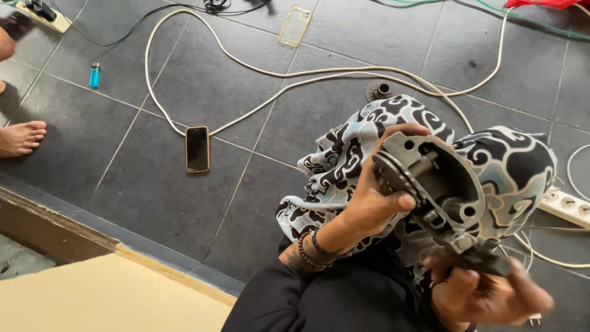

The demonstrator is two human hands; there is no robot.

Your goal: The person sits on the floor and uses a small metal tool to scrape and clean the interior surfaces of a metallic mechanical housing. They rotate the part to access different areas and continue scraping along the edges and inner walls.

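Evidently left hand (pixel 375 206) clamped on metal housing (pixel 439 184) rim; right hand (pixel 485 295) gripping its dark lower end. Judged heavy, rigid (possibly greasy); patterned cloth (pixel 344 154) beneath.

The left hand (pixel 369 203) and the right hand (pixel 485 295) are both crowded: the grey metal part (pixel 439 187) sits between them, and the patterned cloth (pixel 344 154) wraps behind it. On the right, the white power strip (pixel 568 206) and the white cable (pixel 276 77) block the floor (pixel 153 203). On the left, open tiles lie around the phone (pixel 197 149).
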